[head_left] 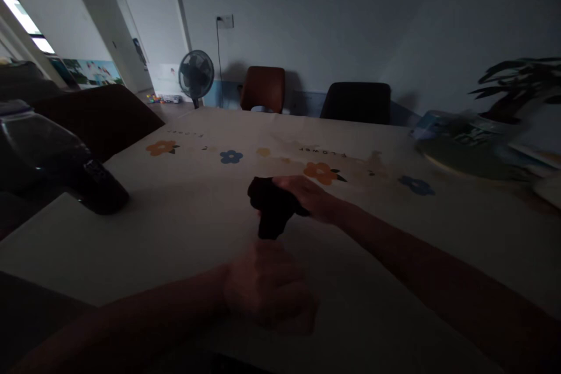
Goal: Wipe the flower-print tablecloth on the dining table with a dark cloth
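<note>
One black cloth-like piece (pixel 275 213), centre of frame over a flower-printed tablecloth (pixel 184 219), is gripped at its lower end by the left hand (pixel 272 289), fist closed, and at upper right by the curled right hand (pixel 310 194), presumably to steady it.

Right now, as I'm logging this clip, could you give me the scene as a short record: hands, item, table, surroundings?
Left hand: fist closed at the lower end of the black item
Right hand: against its upper part, grip unclear
Black item: too dark to identify
Table: pale, printed with orange flowers and blue flowers
Left side: bottle, dark lower part
Right side: potted plant
Beyond table: fan, brown chair, black chair
</note>
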Demonstrator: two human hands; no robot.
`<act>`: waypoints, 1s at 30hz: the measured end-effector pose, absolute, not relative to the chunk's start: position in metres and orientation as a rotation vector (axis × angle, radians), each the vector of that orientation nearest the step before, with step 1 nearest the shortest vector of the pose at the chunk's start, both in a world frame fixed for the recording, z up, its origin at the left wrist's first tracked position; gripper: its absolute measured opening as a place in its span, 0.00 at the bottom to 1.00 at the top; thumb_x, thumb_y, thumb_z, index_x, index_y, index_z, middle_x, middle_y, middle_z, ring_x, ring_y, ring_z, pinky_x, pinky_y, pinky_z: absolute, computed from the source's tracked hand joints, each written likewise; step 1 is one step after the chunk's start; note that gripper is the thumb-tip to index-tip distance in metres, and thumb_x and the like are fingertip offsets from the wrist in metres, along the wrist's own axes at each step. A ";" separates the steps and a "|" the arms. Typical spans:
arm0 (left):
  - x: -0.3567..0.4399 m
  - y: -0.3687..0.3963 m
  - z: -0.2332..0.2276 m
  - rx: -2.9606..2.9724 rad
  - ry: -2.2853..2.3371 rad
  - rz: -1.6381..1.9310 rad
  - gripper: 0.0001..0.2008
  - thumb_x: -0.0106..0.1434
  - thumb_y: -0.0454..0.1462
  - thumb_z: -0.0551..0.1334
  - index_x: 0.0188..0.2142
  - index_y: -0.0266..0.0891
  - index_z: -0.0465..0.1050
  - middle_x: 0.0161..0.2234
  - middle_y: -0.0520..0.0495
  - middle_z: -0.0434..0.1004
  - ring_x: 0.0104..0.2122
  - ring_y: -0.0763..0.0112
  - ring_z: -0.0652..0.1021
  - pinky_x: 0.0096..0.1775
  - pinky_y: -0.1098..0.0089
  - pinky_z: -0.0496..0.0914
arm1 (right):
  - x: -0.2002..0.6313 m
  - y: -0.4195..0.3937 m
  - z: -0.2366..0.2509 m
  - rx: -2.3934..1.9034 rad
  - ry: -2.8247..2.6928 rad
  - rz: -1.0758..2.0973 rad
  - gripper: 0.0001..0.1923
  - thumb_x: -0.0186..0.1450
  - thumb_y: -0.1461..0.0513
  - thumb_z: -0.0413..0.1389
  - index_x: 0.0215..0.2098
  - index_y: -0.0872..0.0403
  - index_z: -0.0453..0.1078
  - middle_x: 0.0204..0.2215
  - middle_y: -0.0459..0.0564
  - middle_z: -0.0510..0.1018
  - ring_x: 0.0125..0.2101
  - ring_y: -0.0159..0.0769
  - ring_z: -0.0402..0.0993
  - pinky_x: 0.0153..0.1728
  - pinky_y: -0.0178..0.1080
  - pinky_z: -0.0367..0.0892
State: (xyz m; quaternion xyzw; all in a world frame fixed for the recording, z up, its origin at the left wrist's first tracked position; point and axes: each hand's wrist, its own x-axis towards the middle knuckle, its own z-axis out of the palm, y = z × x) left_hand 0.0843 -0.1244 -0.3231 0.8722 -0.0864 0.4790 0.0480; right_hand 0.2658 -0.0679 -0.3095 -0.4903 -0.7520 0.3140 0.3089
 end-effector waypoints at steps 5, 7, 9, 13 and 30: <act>0.083 -0.126 -0.322 2.668 -0.202 1.426 0.15 0.62 0.31 0.57 0.22 0.41 0.54 0.18 0.56 0.55 0.18 0.75 0.57 0.23 0.66 0.49 | 0.272 -0.053 -0.317 -1.447 -2.172 0.420 0.29 0.72 0.45 0.47 0.59 0.57 0.67 0.63 0.61 0.63 0.62 0.52 0.61 0.60 0.51 0.61; 0.084 -0.128 -0.323 2.641 -0.216 1.430 0.13 0.61 0.31 0.59 0.23 0.41 0.56 0.18 0.57 0.56 0.18 0.75 0.57 0.23 0.66 0.49 | 0.271 -0.064 -0.331 -1.359 -2.292 0.397 0.31 0.73 0.46 0.45 0.65 0.55 0.61 0.68 0.59 0.55 0.66 0.48 0.52 0.64 0.51 0.56; 0.084 -0.130 -0.326 2.614 -0.234 1.429 0.12 0.59 0.30 0.60 0.24 0.41 0.58 0.18 0.57 0.56 0.18 0.75 0.57 0.23 0.66 0.49 | 0.267 -0.076 -0.344 -1.283 -2.464 0.400 0.32 0.74 0.45 0.46 0.69 0.53 0.56 0.69 0.57 0.51 0.69 0.48 0.45 0.67 0.54 0.49; 0.087 -0.133 -0.333 2.570 -0.215 1.389 0.13 0.61 0.30 0.62 0.24 0.40 0.59 0.18 0.57 0.55 0.18 0.76 0.56 0.23 0.66 0.47 | 0.247 -0.071 -0.353 -1.313 -2.634 0.368 0.33 0.75 0.46 0.44 0.73 0.50 0.47 0.71 0.56 0.41 0.70 0.51 0.33 0.67 0.63 0.36; 0.082 -0.104 -0.325 2.529 0.021 1.337 0.13 0.64 0.27 0.52 0.26 0.40 0.52 0.20 0.56 0.59 0.20 0.77 0.56 0.25 0.69 0.52 | 0.117 0.096 -0.337 -1.387 -2.462 0.439 0.16 0.71 0.58 0.50 0.54 0.57 0.64 0.57 0.60 0.69 0.60 0.51 0.61 0.62 0.62 0.54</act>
